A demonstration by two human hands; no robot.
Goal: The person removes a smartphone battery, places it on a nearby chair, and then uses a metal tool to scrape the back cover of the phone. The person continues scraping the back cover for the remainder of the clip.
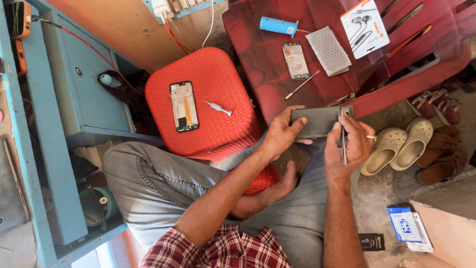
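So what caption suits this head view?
Left hand steadies a phone while right hand works a thin tool along its edge.

Between the red patterned plastic stool [208, 94] and the dark red plastic chair [317, 74] runs only a narrow gap, and the raised denim-clad knee [148, 178] blocks the near side. The stool top stays open around the stripped phone frame [184, 106] and small syringe [217, 107]. Beige clogs [399, 146] and brown sandals [439, 159] crowd the floor on the right.

Phones: three [321, 122] [184, 106] [296, 60]; stool [208, 74]: one; sandals [402, 146]: four.
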